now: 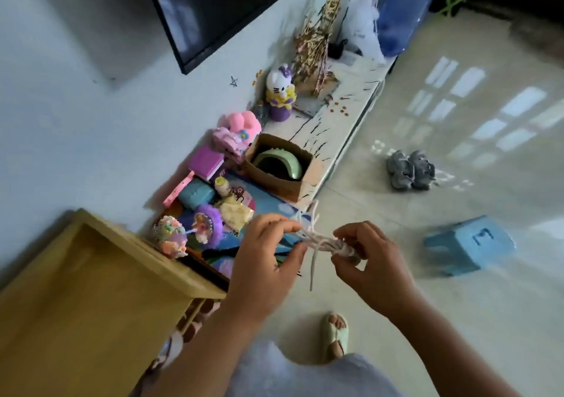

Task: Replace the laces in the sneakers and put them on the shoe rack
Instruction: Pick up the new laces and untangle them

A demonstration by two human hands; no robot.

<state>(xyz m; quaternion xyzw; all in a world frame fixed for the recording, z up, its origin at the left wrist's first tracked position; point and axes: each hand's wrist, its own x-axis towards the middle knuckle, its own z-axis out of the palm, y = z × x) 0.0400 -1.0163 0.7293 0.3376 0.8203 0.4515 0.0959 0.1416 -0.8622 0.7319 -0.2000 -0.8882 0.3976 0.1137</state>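
Early going: left hand (265, 253) and right hand (372, 262) pinching a bundle of white laces (320, 241) at its 2 ends, held mid-air. 2 grey sneakers (410, 169) well apart on the floor. Relacing and racking all remaining; no shoe rack recognisable.

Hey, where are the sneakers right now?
In the head view the grey sneakers sit together on the tiled floor at right, beyond the blue stool and just off the low cabinet's edge.
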